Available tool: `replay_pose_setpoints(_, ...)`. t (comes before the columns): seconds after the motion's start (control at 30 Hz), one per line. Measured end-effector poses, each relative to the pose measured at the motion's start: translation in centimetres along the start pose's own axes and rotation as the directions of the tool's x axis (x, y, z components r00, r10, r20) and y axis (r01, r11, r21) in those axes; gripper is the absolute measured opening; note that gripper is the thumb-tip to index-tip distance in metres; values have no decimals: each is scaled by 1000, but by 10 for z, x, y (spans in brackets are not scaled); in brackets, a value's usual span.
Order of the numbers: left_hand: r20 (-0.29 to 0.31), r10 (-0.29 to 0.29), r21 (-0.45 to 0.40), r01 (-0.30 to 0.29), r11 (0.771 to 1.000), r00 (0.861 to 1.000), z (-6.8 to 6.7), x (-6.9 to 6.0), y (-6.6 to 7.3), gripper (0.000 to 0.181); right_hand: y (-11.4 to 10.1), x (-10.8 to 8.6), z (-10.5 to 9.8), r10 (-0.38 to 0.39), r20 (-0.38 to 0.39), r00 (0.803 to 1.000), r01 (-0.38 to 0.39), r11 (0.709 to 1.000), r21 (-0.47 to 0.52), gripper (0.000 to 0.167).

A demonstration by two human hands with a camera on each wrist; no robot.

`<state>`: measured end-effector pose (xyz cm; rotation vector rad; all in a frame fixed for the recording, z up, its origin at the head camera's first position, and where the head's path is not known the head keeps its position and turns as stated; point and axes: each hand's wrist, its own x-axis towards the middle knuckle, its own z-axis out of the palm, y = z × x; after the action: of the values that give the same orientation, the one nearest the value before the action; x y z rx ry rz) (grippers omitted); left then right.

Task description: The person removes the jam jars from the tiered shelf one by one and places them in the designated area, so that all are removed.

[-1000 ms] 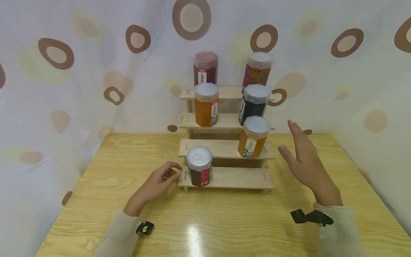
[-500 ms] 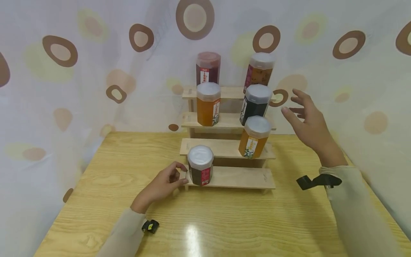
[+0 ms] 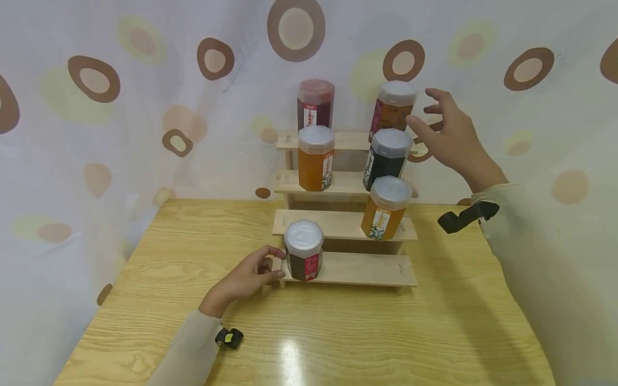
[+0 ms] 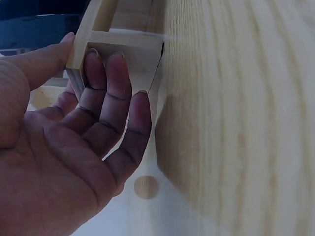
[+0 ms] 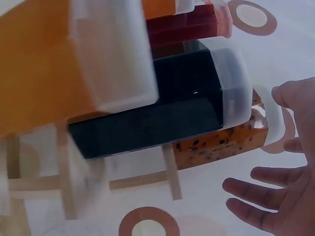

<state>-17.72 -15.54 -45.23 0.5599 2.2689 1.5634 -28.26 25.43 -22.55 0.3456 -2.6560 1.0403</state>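
Note:
A wooden stepped rack (image 3: pixel 359 268) bears several eight-sided jars with pale lids. My left hand (image 3: pixel 251 273) grips the left end of its lowest shelf, thumb above and fingers curled beneath in the left wrist view. Beside that hand stands a dark jar (image 3: pixel 304 251) with a red label. My right hand (image 3: pixel 451 131) is raised, fingers spread, just right of the top-shelf jar of orange, dark-specked contents (image 5: pixel 221 145). A gap shows between hand and jar in the right wrist view. Below that jar stand a black-filled jar (image 3: pixel 386 161) and an amber jar (image 3: pixel 384 209).
On the rack's left side are a dark red jar (image 3: pixel 316 110) on top and an orange jar (image 3: pixel 316 161) one shelf down. The rack stands on a wood-grain table (image 3: pixel 207 230). A patterned cloth (image 3: pixel 232 112) hangs behind it.
My right hand has risen and moved in from the right of the rack to the top right jar. My left hand has moved slightly right and taken hold of the shelf end.

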Motion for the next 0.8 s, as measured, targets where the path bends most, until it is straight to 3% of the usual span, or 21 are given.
replay_pose_setpoints(0.23,30,12,-29,-11,1000,999,-1,1,-4,29,-14,26,3,16,49,999,-16,1000,0,77)
replay_pose_setpoints(0.47,52,20,-43,-17,999,998,1,0,-3,30,-14,38,13,-8,81,997,10,1000,-25,82)
replay_pose_setpoints(0.8,50,3,-65,0,998,999,2,-1,-4,30,-19,46,10,59,82,995,-45,985,-164,94)
